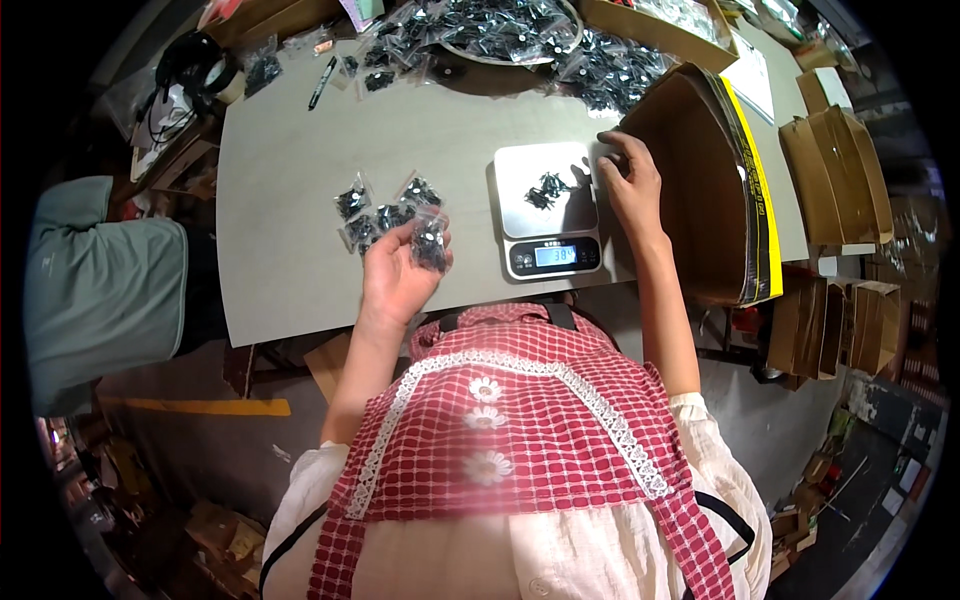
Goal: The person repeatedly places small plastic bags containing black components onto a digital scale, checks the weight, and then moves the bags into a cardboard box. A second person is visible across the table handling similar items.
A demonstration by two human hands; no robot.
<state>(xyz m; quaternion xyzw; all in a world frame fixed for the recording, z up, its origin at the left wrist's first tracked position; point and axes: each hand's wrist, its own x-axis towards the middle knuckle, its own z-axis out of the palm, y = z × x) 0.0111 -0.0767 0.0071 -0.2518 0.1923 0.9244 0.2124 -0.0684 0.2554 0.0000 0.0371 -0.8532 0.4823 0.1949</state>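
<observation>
My left hand [395, 275] is closed on a small clear plastic bag [429, 240] filled with black pieces. Just beyond it, several similar bags [353, 203] lie grouped on the grey table. To the right stands a white digital scale [515, 215] with a lit display. A loose heap of small, dark, elongated pieces [546, 190], perhaps screws, rests on its plate. My right hand [635, 185] hovers at the scale's right edge, fingers bent, with a gap between thumb and forefinger. Nothing shows in it. Its shadow falls across the plate.
A large open cardboard box [690, 190] with a yellow edge stands right of my right hand. Many filled bags [610, 75] pile up along the far side, around a round tray [470, 58]. A black marker [322, 83] lies far left. Another person's sleeve [110, 280] is at the left.
</observation>
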